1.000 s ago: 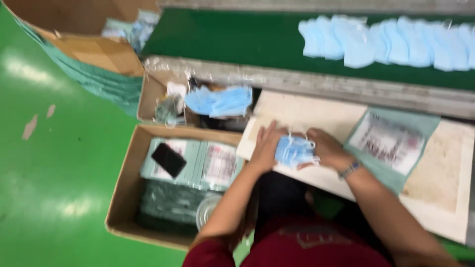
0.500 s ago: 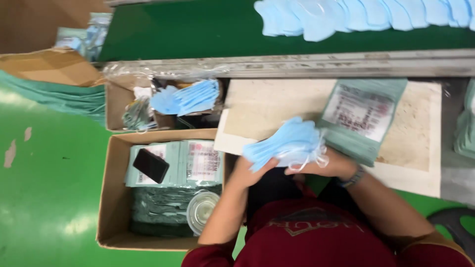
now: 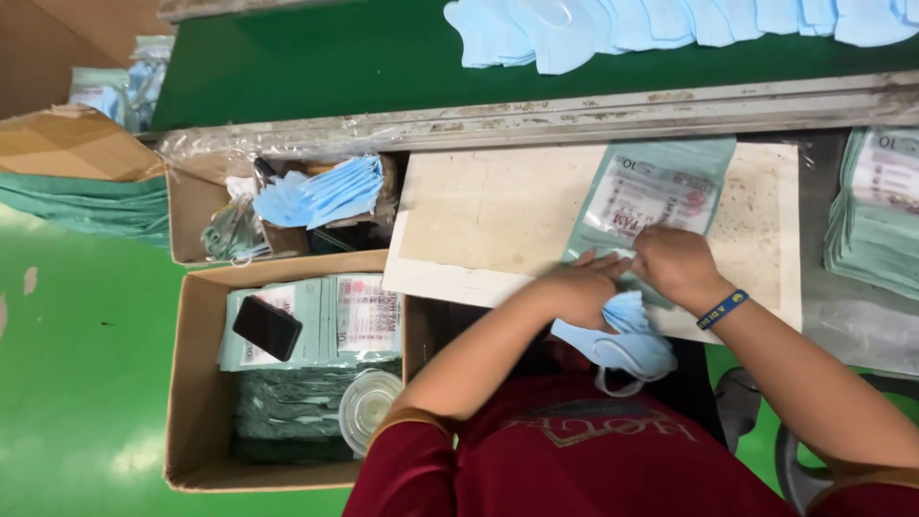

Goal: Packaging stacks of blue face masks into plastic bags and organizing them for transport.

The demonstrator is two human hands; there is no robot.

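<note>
A: Head view looks down on a pale board (image 3: pixel 498 215) lying on the worktop; what are the hands doing there?
B: The left hand (image 3: pixel 574 287) has its fingers curled shut around a bundle of light blue face masks (image 3: pixel 617 335) at the near edge of the board. The right hand (image 3: pixel 675 263) pinches the near end of a flat green pouch (image 3: pixel 651 196) that lies on the board, just beside the bundle.
A: Are the masks inside the pouch?
B: Hard to say; the hands cover its mouth, and most of the bundle hangs off the board's near edge.
A: And around the board?
B: Left of it, a cardboard box (image 3: pixel 191 383) holds stacked filled pouches with a black phone (image 3: pixel 267 327) on top. Beyond the board, more blue masks (image 3: pixel 670 24) lie on a green belt (image 3: pixel 316 57), and a pile of pouches (image 3: pixel 876 211) sits to its right
</note>
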